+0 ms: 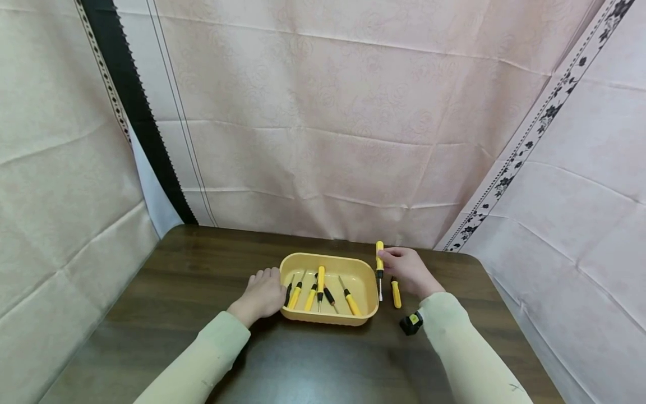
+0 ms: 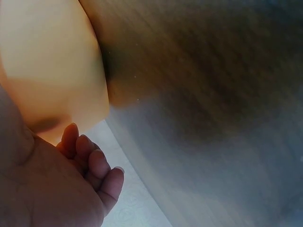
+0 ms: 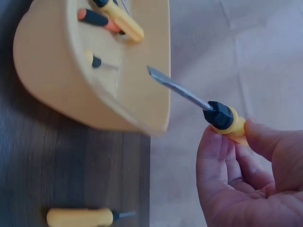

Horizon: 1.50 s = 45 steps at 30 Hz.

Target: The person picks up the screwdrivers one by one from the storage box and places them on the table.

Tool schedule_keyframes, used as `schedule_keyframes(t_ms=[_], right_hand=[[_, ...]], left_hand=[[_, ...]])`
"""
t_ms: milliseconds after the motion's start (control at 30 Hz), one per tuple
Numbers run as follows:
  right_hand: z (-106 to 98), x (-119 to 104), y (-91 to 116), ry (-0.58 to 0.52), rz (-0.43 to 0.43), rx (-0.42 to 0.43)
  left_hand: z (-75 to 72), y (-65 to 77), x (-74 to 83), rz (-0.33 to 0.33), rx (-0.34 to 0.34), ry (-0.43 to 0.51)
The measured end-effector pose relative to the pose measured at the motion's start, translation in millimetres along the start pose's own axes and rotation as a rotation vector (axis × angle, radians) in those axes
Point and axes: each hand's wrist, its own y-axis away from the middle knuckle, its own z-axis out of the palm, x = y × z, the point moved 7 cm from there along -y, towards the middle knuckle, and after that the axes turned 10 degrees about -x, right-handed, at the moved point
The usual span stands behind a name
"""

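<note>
In the head view my right hand (image 1: 407, 268) pinches a yellow-and-black screwdriver (image 1: 379, 264) by its handle. It stands upright, blade down, beside the right rim of a yellow tray (image 1: 363, 321). The right wrist view shows the screwdriver's flat metal blade (image 3: 177, 89) pointing toward the tray, with thumb and fingertips on the yellow handle. Several screwdrivers (image 1: 349, 300) lie inside the tray, mostly yellow-handled. My left hand (image 1: 262, 294) rests against the tray's left side. In the left wrist view its fingers (image 2: 98, 163) are loosely bent beside the tray wall (image 2: 57, 71).
Another yellow screwdriver (image 1: 396, 293) lies on the dark wooden table (image 1: 323, 365), right of the tray. A small black block with a yellow-green face (image 1: 411, 324) is by the right sleeve. Pale curtains (image 1: 303, 112) hang behind the table and at both sides.
</note>
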Motion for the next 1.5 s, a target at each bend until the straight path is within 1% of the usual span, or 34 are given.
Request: schedule_keyframes(t_ms=[200,333,467,667,767,900,1100,1267,1500], right_hand=[[-24.8,16.5,0.8,-0.011,-0.018,0.003],[-40.9,32.1,-0.1,-0.022,0.006,0.027],[-50.5,48.2,-1.0,-0.048,0.041,0.04],[-54.9,75.3,-2.8,-0.06,0.102,0.071],[-56.8,89.6,-3.4,-0.075,0.151,0.104],[-58.3,101.6,-3.4,-0.097,0.193,0.139],[-57.8,110.6,-4.0,-0.125,0.237,0.161],[-59.5,114.4,-7.1,-0.123,0.274,0.167],[-59.6,114.0,-10.1,-0.05,0.277,0.165]], left_hand=[[-0.2,-1.5,-1.6,-0.002,0.007,-0.003],[-0.3,-2.0,-2.6,-0.003,0.011,0.001],[0.2,-1.5,-3.5,-0.001,0.005,0.01],[2.7,-1.6,-4.2,-0.002,-0.004,0.017],[4.4,-1.5,-3.7,-0.004,-0.009,0.015],[4.4,-0.2,-2.3,-0.007,-0.015,0.018],[4.7,-0.5,-2.3,-0.011,-0.02,0.017],[3.8,-0.2,-1.2,-0.006,-0.021,0.023],[2.3,-0.6,-1.4,-0.005,-0.021,0.026]])
